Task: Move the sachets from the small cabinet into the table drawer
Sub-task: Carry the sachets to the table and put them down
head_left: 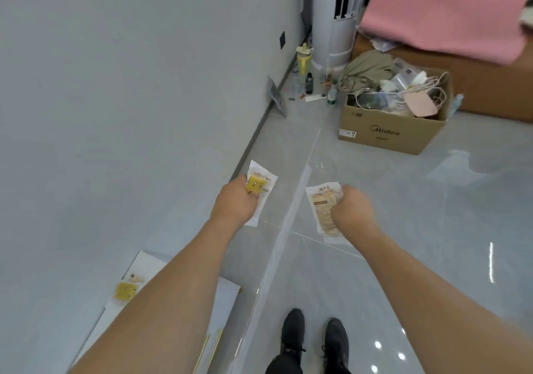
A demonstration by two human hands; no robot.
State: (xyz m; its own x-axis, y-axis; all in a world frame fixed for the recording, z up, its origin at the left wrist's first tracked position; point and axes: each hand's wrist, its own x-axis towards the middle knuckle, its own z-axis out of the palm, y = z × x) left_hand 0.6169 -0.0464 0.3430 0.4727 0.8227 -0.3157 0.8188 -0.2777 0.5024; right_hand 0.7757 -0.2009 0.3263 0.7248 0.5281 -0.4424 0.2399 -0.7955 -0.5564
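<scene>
Head view: both arms are reaching forward and down over the grey tile floor (pixel 389 200), standing posture, black shoes (pixel 314 342) showing at bottom centre.

Left hand (pixel 235 200) is gripping a sachet with yellow print (pixel 261 184); grip closed around its lower half, top of the packet sticking up past the knuckles, bottom edge hanging below the fist.

Right hand (pixel 350 207) is gripping a sachet with brown print (pixel 321 206); grip closed on its right edge, printed face turned toward the camera, packet hanging roughly upright to the left of the fist.

The two held sachets are well apart from each other, both in the air above the floor, near the grey wall (pixel 115 99) on the left.

Third sachet with a yellow patch (pixel 125 290) is lying flat on a white surface (pixel 150 264) at lower left, partly hidden behind the left forearm. Cannot tell from this frame what that surface belongs to.

Background, far side: open cardboard box (pixel 386 131) marked Midea is sitting on the floor, stuffed with cables, bags and a grey-green cloth. White standing air conditioner (pixel 337 27) is in the corner, small bottles (pixel 310 83) and clutter on the floor beside its base. Pink cloth (pixel 450 10) is draped at top right.
</scene>
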